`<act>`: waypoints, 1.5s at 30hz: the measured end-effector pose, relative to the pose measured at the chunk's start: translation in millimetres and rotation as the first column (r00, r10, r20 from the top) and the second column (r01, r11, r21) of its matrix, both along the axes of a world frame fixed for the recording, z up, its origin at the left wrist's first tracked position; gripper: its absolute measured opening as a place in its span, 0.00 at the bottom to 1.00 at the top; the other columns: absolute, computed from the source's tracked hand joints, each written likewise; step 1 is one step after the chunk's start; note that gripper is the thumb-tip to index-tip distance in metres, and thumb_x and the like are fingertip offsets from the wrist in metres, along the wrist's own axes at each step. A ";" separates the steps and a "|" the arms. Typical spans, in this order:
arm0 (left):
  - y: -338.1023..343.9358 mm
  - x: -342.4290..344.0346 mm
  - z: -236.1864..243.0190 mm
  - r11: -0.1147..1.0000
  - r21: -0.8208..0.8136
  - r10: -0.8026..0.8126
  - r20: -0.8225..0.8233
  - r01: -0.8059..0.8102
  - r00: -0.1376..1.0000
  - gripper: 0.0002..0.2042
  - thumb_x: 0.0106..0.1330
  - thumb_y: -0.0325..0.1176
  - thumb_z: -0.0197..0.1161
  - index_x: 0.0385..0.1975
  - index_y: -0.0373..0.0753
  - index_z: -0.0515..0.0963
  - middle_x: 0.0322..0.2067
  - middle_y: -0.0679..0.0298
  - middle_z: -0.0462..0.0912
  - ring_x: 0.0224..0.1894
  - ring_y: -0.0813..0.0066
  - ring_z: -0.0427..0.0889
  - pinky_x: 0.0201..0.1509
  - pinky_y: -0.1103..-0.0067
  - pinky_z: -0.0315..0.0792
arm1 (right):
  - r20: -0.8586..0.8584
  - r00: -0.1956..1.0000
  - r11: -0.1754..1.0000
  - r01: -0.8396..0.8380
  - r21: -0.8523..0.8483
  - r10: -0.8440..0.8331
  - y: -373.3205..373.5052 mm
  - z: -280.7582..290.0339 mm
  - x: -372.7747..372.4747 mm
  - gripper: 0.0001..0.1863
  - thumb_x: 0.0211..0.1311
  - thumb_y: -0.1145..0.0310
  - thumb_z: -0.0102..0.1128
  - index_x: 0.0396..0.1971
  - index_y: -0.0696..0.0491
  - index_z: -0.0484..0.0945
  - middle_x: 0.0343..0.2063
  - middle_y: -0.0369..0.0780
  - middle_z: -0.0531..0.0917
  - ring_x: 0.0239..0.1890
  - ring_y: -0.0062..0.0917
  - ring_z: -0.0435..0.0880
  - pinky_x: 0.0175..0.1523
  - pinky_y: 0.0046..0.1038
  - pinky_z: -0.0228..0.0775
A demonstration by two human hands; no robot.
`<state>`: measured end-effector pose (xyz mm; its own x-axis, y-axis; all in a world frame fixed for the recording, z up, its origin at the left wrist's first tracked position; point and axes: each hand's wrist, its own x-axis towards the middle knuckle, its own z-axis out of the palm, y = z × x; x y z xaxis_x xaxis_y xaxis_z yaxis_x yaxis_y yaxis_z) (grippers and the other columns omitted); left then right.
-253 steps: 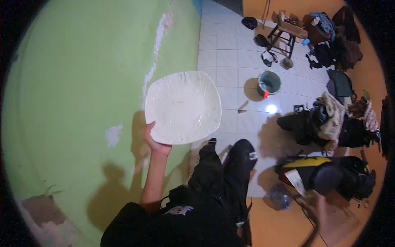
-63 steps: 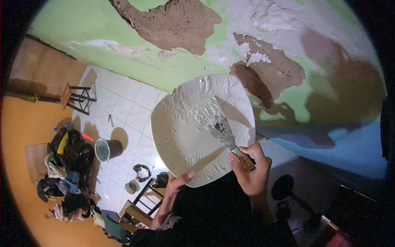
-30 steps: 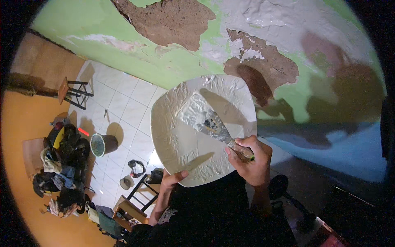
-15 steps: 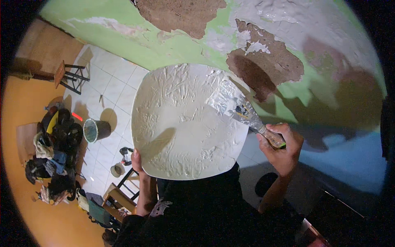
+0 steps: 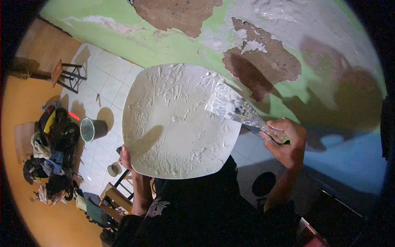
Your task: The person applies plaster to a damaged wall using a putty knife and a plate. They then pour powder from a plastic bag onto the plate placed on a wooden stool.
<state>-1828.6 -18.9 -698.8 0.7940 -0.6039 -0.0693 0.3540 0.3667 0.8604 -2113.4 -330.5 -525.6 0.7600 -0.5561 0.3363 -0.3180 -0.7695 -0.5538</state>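
Note:
My left hand (image 5: 126, 158) grips the lower left rim of a large white plate (image 5: 181, 131), thumb on top and the other fingers hidden beneath. Ridges and smears of white filler paste (image 5: 164, 88) cover much of the plate, thickest toward its far side. In my right hand (image 5: 290, 142) is a putty knife (image 5: 242, 110), held by its handle. Its wide metal blade, coated with paste, lies over the plate's right edge; whether it touches the plate I cannot tell. Beyond the plate is a green wall (image 5: 164, 49) with bare brown patches (image 5: 267, 61).
Wet grey-white filler (image 5: 275, 16) coats the wall's upper right. At left, a bucket (image 5: 94, 129) stands on the tiled floor (image 5: 105, 80), near a stool (image 5: 68, 76) and a heap of clothes (image 5: 53, 152). A wooden chair (image 5: 117, 199) is near my left forearm.
The plate and my left hand have shifted a little to the left. My right hand has moved slightly right, and the putty knife's blade now sits nearer the plate's right edge.

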 end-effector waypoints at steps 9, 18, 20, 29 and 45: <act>-13.7 -21.8 7.9 0.962 0.184 0.189 0.078 -0.201 0.979 0.32 0.66 0.52 0.47 0.55 0.25 0.69 0.47 0.43 0.79 0.46 0.55 0.83 0.52 0.63 0.77 | 0.044 0.999 0.999 0.033 -0.031 -0.031 6.7 -3.0 2.0 0.18 0.40 0.75 0.76 0.34 0.55 0.80 0.29 0.42 0.84 0.30 0.35 0.85 0.35 0.32 0.76; -17.7 -17.1 2.0 0.978 -0.147 -0.109 0.239 0.146 0.965 0.28 0.75 0.48 0.40 0.62 0.28 0.60 0.54 0.46 0.73 0.53 0.57 0.79 0.55 0.63 0.78 | 0.035 0.988 0.985 0.150 -0.084 -0.147 7.5 -6.4 3.6 0.18 0.40 0.74 0.75 0.35 0.52 0.81 0.35 0.39 0.81 0.35 0.33 0.83 0.39 0.32 0.75; -22.8 -18.9 4.9 0.984 -0.137 -0.090 0.172 0.114 0.981 0.29 0.73 0.49 0.42 0.62 0.28 0.61 0.54 0.45 0.73 0.53 0.55 0.79 0.56 0.62 0.77 | 0.038 0.987 0.986 0.160 -0.038 -0.158 9.6 -9.0 5.1 0.18 0.41 0.74 0.75 0.36 0.52 0.81 0.36 0.40 0.81 0.36 0.33 0.83 0.40 0.32 0.75; -33.0 -34.0 -0.1 0.997 0.041 0.068 0.048 -0.070 0.997 0.36 0.64 0.55 0.47 0.61 0.29 0.65 0.55 0.43 0.74 0.54 0.49 0.77 0.61 0.61 0.71 | 0.125 0.974 0.975 0.169 0.145 -0.188 16.6 -14.4 9.8 0.20 0.43 0.77 0.74 0.40 0.55 0.80 0.40 0.43 0.79 0.40 0.36 0.82 0.44 0.34 0.76; -49.0 -28.0 -17.5 0.919 0.004 0.318 0.585 -0.395 0.746 0.26 0.74 0.45 0.42 0.69 0.46 0.53 0.63 0.43 0.63 0.59 0.41 0.72 0.54 0.48 0.76 | 0.696 0.702 0.383 -0.691 0.613 0.153 48.9 111.9 19.3 0.17 0.60 0.58 0.66 0.33 0.59 0.78 0.36 0.43 0.73 0.27 0.24 0.71 0.36 0.27 0.65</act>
